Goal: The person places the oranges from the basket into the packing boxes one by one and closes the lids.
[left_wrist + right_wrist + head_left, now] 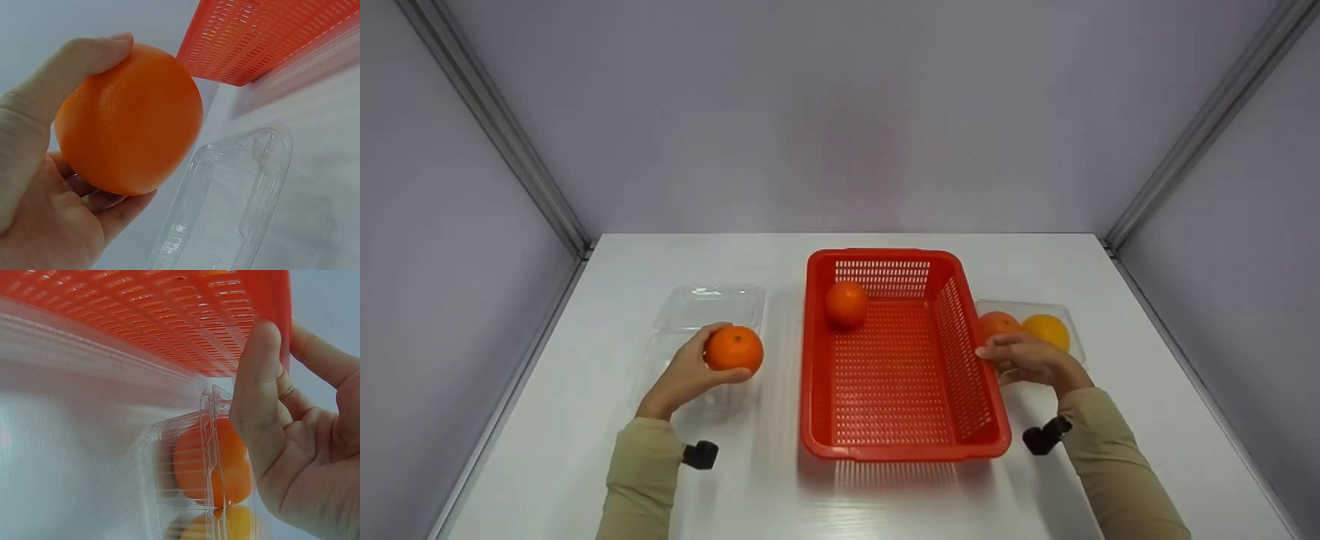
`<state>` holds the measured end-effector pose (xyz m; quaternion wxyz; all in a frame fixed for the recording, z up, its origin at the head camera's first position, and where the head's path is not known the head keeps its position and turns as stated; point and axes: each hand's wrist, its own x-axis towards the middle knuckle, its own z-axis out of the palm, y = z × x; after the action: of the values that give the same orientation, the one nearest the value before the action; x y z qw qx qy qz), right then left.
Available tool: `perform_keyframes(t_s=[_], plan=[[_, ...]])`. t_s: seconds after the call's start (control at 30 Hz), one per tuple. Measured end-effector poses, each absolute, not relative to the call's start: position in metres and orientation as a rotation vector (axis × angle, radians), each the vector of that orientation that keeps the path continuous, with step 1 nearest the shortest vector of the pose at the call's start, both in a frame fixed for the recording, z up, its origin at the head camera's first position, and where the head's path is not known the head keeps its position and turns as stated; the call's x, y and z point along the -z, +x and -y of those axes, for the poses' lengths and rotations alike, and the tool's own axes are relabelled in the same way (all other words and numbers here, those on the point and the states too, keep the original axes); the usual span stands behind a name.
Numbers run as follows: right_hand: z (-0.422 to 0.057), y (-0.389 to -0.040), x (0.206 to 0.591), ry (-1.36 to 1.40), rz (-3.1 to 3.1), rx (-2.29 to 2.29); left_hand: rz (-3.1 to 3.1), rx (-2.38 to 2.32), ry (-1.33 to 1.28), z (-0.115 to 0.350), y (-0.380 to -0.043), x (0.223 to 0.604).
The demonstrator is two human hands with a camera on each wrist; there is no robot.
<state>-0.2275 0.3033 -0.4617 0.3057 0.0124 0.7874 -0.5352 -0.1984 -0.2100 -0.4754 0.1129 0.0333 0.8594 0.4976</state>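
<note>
An orange point(734, 351) is gripped in my left hand point(690, 369), raised over a clear plastic container point(712, 306) on the left. In the left wrist view the thumb lies over the top of the orange point(132, 124) and the fingers curl beneath it. My right hand point(1027, 358) pinches the right rim of a red plastic basket point(894, 451). The right wrist view shows the basket wall point(185, 320) with fingers on either side of its rim. A second orange point(847, 304) sits inside the basket at its far left corner.
Right of the basket, partly behind my right hand, a clear container point(211, 439) holds an orange-coloured fruit point(1000, 323) and a yellow fruit point(1046, 331). The white table point(765, 487) is bounded by pale panels point(840, 120) at the back and sides.
</note>
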Motion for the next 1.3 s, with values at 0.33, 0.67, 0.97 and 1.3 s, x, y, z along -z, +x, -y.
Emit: perform_keyframes(t_s=[0.33,0.67,0.97,1.3], plan=[[-0.304,-0.228,0.463,0.002,-2.058,1.429,-2.506,-1.459,0.072,0.212,-0.199,0.480],[-0.304,-0.227,0.462,0.001,-2.047,1.438,-2.512,-1.449,0.036,0.215,-0.198,0.483],[-0.303,-0.227,0.462,-0.012,-2.040,1.431,-2.519,-1.448,-0.001,0.218,-0.201,0.491],[-0.304,-0.227,0.463,-0.008,-2.023,1.450,-2.515,-1.460,-0.003,0.218,-0.201,0.492]])
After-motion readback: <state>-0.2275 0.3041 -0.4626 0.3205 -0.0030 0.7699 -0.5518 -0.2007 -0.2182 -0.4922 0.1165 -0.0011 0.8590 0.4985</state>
